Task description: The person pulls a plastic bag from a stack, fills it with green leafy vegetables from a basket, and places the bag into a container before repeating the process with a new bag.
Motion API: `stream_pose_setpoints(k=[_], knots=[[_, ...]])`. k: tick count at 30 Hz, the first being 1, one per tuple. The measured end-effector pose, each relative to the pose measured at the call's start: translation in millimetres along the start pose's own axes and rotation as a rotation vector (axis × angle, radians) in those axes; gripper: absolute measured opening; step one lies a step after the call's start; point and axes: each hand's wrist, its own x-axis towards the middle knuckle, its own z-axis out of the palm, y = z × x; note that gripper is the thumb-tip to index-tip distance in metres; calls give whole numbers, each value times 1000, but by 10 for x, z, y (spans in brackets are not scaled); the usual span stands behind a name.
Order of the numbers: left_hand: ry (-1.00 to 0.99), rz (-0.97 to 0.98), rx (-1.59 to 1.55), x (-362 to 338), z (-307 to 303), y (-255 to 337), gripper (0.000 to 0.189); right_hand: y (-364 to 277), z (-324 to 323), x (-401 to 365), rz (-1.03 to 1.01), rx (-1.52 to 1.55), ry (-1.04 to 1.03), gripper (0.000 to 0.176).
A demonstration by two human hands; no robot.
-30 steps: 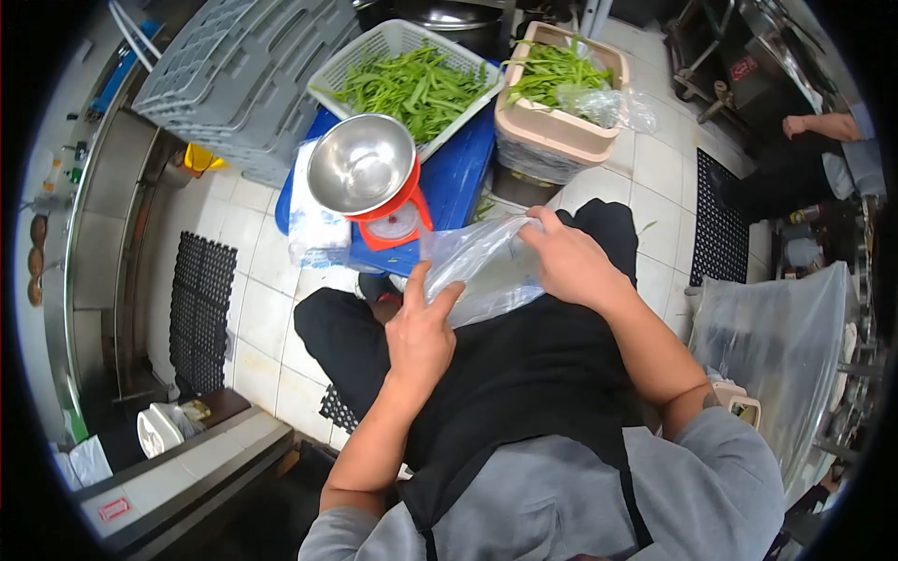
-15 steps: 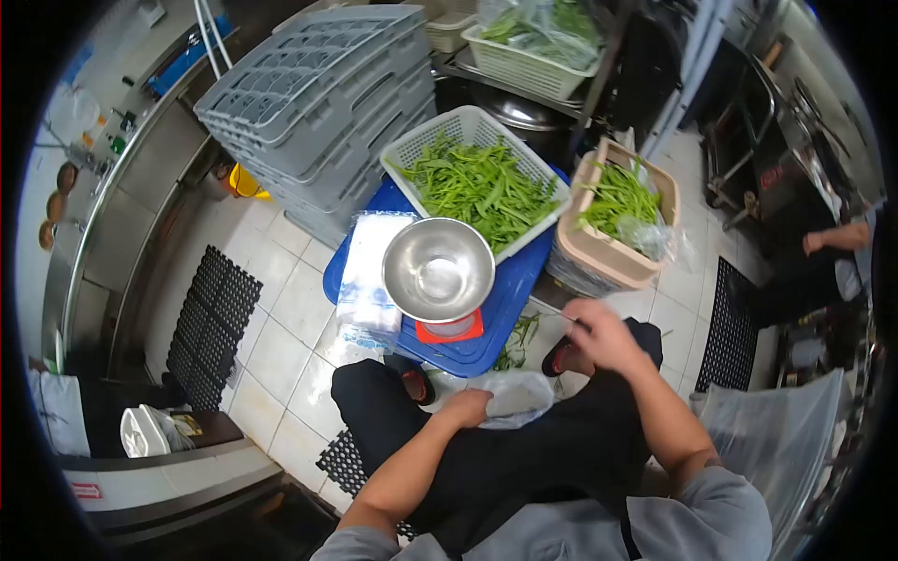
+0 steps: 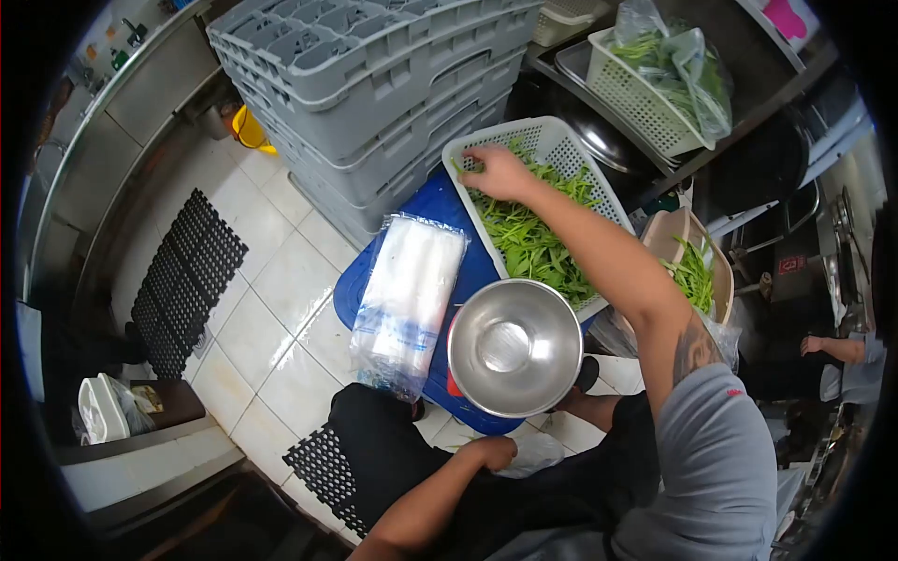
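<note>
My right hand [image 3: 494, 173] reaches into the far left corner of a white perforated basket [image 3: 613, 198] of cut green leafy stalks [image 3: 538, 248]; its fingers are bent round a few stalks. Low in the view, my left hand [image 3: 493, 453] is closed on the edge of a clear plastic bag [image 3: 535, 454] by my lap. Between the hands, a steel bowl [image 3: 514, 348] stands on a red-edged scale, mostly hidden beneath it. A pack of clear plastic bags [image 3: 408, 297] lies left of the bowl on a blue lid [image 3: 477, 417].
Grey racks [image 3: 374, 103] are stacked behind the blue lid. A beige bin [image 3: 720, 280] with greens stands at the right. A shelf basket [image 3: 645, 103] holds bagged greens. Black mats [image 3: 190, 280] lie on the tiles. At the far right, another person's arm [image 3: 837, 349] shows.
My right hand has moved from beside my knee up into the basket of greens. The view has shifted, and my left hand still holds the bag.
</note>
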Motion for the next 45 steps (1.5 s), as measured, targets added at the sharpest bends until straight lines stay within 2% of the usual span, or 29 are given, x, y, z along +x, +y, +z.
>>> stream_pose_setpoints(k=[2, 4, 6, 8, 10, 12, 16, 19, 22, 23, 25, 28, 29, 32, 35, 38, 39, 42, 45], knots=[[-61, 14, -8, -28, -41, 47, 50, 1, 44, 163, 9, 90, -43, 32], [-73, 43, -23, 39, 38, -19, 50, -49, -49, 260, 80, 147, -183, 29], [-85, 57, -41, 62, 102, -61, 50, -83, -216, 287, -24, 201, -152, 23], [-90, 58, -63, 22, 79, -39, 50, -148, -436, 401, -24, 481, 64, 19], [-104, 47, -88, -45, 11, 12, 50, -158, -710, 535, -187, 760, 162, 18], [-105, 47, -83, -53, 20, 28, 50, -241, -931, 565, -231, 892, 146, 19], [-55, 50, -64, -32, 36, 28, 49, -304, -1015, 468, -174, 867, 134, 21], [-29, 51, -69, -3, 62, 25, 48, -176, -989, 351, -94, 702, 168, 25], [-23, 47, -73, 4, 93, 31, 47, 41, -813, 146, -38, 156, 139, 28], [-22, 43, -75, 0, 89, 28, 46, 141, -754, 103, -98, 29, 21, 28], [81, 91, -90, 33, 177, -27, 33, 352, -662, 18, -212, -225, -221, 29], [116, 99, -101, 21, 181, -9, 28, 387, -582, -50, -67, -264, -424, 27], [111, 91, -104, 7, 161, 11, 28, 371, -577, -46, -69, -266, -374, 27], [127, 172, -65, 188, 308, -167, 29, 372, -367, 37, -239, -283, -128, 24], [96, 112, -96, 88, 240, -69, 30, 391, -35, 167, -252, -262, -269, 23], [-55, 51, -50, 86, 156, -31, 43, 495, 245, 148, -133, -360, -395, 23], [-13, 73, -54, 90, 157, -37, 39, 473, 247, 108, -113, -459, -415, 26], [65, 116, -67, 67, 193, -54, 32, 566, 107, 175, -360, -662, -450, 24], [57, 114, -73, 32, 156, -31, 33, 480, -327, 260, -278, -583, -334, 23]])
